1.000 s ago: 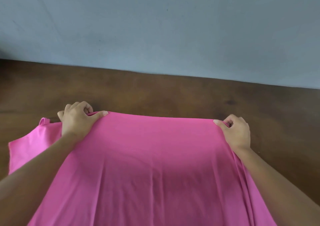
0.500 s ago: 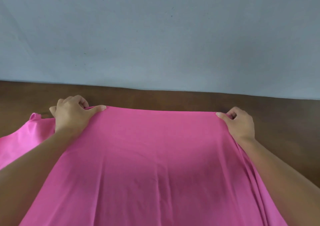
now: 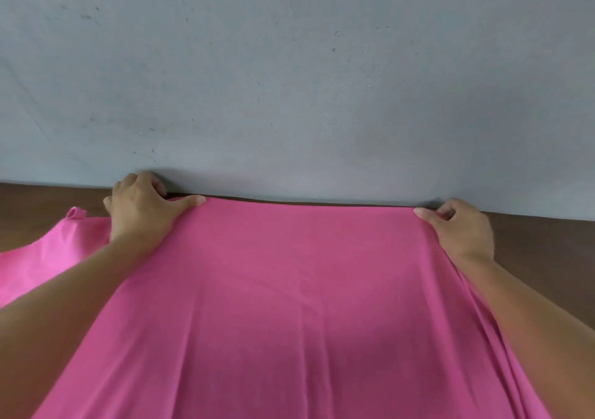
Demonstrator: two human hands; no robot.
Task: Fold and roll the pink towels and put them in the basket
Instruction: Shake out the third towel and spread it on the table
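Note:
A large pink towel [image 3: 289, 290] fills the lower middle of the head view, stretched taut between my hands. My left hand [image 3: 141, 212] grips its far left corner with the thumb lying on top. At the far right corner my right hand [image 3: 460, 228] pinches the cloth. The far edge of the towel runs straight between the two hands, close to the wall. A lighter pink piece of cloth [image 3: 48, 257] lies on the left, partly under my left forearm. No basket is in view.
A dark brown wooden table [image 3: 547, 251] lies under the towel and meets a grey-blue wall [image 3: 289, 80] right behind my hands. Bare strips of table show at the far left and at the right.
Both hands have carried the towel's far edge away from me, from mid-table to the wall. The view has tilted up, so more wall and less table show.

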